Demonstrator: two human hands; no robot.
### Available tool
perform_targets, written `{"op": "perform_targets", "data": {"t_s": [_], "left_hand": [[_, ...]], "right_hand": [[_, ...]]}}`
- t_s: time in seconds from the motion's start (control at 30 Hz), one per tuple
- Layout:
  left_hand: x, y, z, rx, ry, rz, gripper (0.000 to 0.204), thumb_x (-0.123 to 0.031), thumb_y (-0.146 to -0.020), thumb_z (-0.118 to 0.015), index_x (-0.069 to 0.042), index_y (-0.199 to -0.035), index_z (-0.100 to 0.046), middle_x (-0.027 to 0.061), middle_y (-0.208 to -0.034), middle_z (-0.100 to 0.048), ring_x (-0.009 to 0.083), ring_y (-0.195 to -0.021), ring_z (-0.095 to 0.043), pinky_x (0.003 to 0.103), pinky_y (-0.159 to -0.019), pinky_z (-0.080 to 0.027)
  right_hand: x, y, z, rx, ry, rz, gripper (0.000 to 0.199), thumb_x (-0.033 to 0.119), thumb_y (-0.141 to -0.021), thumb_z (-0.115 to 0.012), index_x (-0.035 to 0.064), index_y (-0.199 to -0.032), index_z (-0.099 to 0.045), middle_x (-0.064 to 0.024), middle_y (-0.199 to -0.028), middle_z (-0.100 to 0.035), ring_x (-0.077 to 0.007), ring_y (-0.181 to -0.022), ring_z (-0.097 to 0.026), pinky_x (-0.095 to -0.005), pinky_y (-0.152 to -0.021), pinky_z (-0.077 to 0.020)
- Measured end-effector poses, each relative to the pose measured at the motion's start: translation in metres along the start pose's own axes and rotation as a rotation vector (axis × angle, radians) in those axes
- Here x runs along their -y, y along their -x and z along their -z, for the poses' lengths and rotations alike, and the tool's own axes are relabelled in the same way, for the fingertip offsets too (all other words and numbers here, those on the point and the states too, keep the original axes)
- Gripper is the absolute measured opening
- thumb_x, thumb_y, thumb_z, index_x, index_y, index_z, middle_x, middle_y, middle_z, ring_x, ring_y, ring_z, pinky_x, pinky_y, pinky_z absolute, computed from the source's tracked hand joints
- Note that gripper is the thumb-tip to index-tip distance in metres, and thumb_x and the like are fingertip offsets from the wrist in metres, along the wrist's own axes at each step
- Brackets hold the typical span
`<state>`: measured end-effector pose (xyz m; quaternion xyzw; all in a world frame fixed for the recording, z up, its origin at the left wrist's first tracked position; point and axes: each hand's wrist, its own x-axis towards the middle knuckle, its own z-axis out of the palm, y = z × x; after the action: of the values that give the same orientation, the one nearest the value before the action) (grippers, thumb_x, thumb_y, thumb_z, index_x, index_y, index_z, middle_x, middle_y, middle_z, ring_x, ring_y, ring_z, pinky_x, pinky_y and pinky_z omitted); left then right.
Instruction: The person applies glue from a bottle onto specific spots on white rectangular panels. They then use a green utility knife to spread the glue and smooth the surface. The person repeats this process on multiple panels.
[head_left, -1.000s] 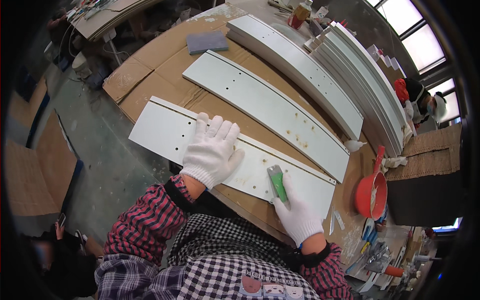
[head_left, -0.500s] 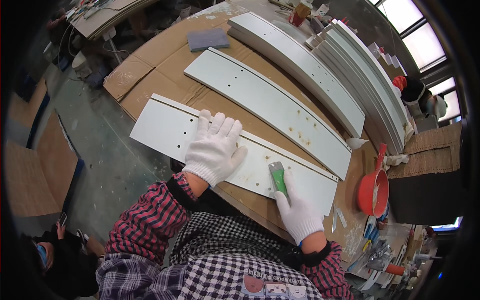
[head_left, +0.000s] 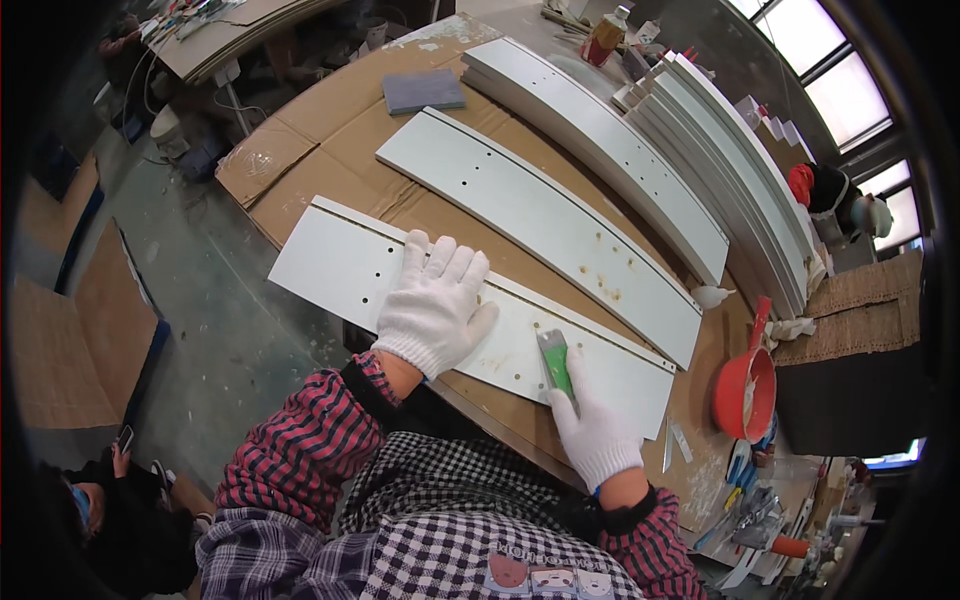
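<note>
Left hand: gloved left hand (head_left: 433, 305) is laid flat on the front board (head_left: 620, 375), fingers stretched out, not gripping anything, just palm down.
Right hand: gloved right hand (head_left: 595, 425) is wrapped snugly round the green handle of a scraper (head_left: 555, 365).
Scraper: over the right half of that board, blade toward the tabletop's far edge. From where I'm standing I can't tell if it's actually touching.
Front board: lying along the near edge of the tabletop (head_left: 340, 130), white, grooved, few dark holes at the left end.
Second board: another white one (head_left: 530, 210) just behind it, brownish spots toward the right.
Far edge: curved white stack (head_left: 600, 145).
Far left corner: grey block (head_left: 424, 91) nearby.
Right edge: red pan (head_left: 745, 395).
</note>
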<state>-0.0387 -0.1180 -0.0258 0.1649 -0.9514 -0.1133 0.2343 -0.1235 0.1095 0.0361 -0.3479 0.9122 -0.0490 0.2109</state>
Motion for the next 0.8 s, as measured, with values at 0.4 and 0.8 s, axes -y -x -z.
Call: {"op": "perform_targets", "data": {"t_s": [0.4,0.8], "left_hand": [[0.002,-0.004,0.006,0.0,-0.018,0.006,0.031,-0.014,-0.083,-0.061,-0.002,-0.111,-0.06,0.0115,-0.105,-0.061,0.031,-0.111,-0.055,0.053,-0.11,-0.031],[0.001,-0.013,0.008,0.012,-0.009,-0.017,0.031,-0.014,-0.083,-0.06,-0.001,-0.111,-0.06,0.0109,-0.105,-0.06,0.031,-0.109,-0.054,0.053,-0.11,-0.03]], "right_hand": [[0.024,-0.018,0.03,0.274,0.053,-0.077,0.062,0.036,-0.093,-0.059,0.0114,-0.147,-0.04,-0.0204,-0.122,-0.063,-0.0383,-0.108,-0.063,-0.0497,-0.086,-0.0521],[-0.009,-0.003,0.0,-0.153,0.097,0.259,0.062,0.044,-0.097,-0.051,0.0193,-0.151,-0.034,-0.0226,-0.102,-0.069,-0.0426,-0.083,-0.068,-0.0547,-0.069,-0.0528]]}}
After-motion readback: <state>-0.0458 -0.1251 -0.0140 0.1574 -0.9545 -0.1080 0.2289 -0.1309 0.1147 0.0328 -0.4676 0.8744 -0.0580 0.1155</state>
